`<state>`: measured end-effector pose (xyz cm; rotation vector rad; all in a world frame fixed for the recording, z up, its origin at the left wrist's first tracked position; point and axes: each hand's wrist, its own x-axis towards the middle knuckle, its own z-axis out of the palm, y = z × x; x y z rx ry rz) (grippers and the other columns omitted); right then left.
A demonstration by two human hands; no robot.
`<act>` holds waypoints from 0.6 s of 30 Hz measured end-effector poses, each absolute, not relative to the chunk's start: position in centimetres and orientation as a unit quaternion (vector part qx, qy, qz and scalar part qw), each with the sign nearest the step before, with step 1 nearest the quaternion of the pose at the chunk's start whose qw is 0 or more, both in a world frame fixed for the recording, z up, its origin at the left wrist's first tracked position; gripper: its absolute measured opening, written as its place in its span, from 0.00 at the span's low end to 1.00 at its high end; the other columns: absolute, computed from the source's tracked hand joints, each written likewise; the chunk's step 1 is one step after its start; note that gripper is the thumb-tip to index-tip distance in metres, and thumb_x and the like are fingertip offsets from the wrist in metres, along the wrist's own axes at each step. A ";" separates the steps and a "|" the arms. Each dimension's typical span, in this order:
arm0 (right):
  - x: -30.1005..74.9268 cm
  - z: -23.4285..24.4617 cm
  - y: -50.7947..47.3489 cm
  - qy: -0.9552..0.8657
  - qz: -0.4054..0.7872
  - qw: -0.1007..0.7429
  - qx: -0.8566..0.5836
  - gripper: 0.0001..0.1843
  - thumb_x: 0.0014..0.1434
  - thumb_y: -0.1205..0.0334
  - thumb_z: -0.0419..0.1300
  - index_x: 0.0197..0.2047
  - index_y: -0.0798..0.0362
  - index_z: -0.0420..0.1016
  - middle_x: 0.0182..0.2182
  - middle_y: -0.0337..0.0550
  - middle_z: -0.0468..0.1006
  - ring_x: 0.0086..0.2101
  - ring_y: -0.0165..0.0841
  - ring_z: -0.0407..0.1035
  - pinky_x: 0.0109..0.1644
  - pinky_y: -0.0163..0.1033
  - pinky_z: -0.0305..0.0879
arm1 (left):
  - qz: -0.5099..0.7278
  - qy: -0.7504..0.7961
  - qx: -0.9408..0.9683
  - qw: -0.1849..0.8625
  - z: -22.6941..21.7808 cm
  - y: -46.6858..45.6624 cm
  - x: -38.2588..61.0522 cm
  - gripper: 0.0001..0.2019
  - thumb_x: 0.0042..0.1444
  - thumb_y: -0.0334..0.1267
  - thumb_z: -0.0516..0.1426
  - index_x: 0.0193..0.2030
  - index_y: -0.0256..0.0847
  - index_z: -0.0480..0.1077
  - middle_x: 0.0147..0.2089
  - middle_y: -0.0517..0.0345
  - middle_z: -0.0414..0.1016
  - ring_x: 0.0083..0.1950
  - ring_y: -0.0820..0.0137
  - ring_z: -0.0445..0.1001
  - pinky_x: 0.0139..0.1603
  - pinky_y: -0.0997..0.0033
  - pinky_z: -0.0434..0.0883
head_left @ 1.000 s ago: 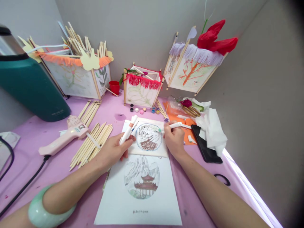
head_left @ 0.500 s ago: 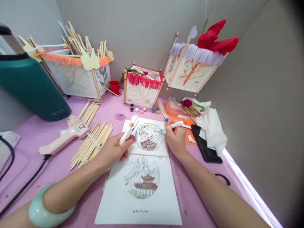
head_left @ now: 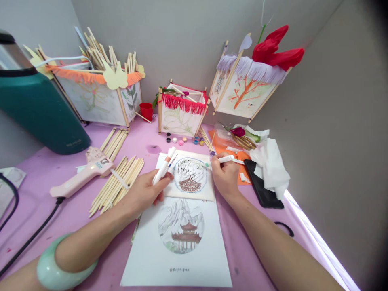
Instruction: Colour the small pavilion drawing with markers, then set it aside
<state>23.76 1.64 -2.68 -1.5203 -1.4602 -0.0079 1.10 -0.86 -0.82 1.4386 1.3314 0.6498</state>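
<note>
Two forearms: the left forearm [head_left: 106,228] enters from the lower left corner of the frame and rises diagonally to the right; the right forearm [head_left: 279,238] enters from the lower right and rises to the left, so both meet near the centre.
Bangle [head_left: 60,266]: pale green, around the left forearm, at the lower left of the frame.
Left hand [head_left: 156,186]: a little left of the centre, with its back turned up and its thumb pointing to the right, at the left edge of the panel. Whether it presses the panel, I cannot tell.
Left fingers: curled and closed around a white marker [head_left: 164,165] with an orange band, which leans up to the right; a thin dark tool [head_left: 172,161] lies just beside it, too small to identify.
Right hand [head_left: 226,173]: right of the centre, the fingers folded inward like a loose fist, the wrist bent slightly to the left.
Right fingers: pinched together on a green-tipped pen [head_left: 224,159], which lies nearly level, its tip to the left.
Pen tip: at the right side of the drawn circle; whether it touches, I cannot tell.
Panel [head_left: 190,173]: white, in the centre of the frame, with a brown roof and black strokes inside a blue ring.
Printed sheet [head_left: 181,242]: at the lower centre, its upper part under the panel, showing a pavilion and mountains.
</note>
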 end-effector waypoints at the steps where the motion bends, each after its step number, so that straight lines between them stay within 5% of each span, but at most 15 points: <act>1: 23.7 -2.7 1.6 -0.603 0.007 0.495 -0.625 0.09 0.55 0.60 0.52 0.25 0.52 0.65 0.17 0.34 0.65 0.21 0.29 0.60 0.30 0.34 0.55 | 0.270 0.554 0.598 0.512 -0.8 -0.9 1.1 0.16 0.54 0.46 0.52 0.44 0.38 0.69 0.16 0.65 0.64 0.18 0.73 0.62 0.21 0.75 0.60; 18: 22.8 -2.8 1.3 -0.619 0.115 0.507 -0.589 0.10 0.57 0.58 0.53 0.28 0.53 0.67 0.19 0.33 0.66 0.23 0.28 0.61 0.29 0.33 0.56 | 0.270 0.552 0.600 0.512 -0.8 -0.8 1.1 0.17 0.54 0.47 0.52 0.44 0.38 0.68 0.17 0.64 0.64 0.18 0.73 0.62 0.21 0.75 0.60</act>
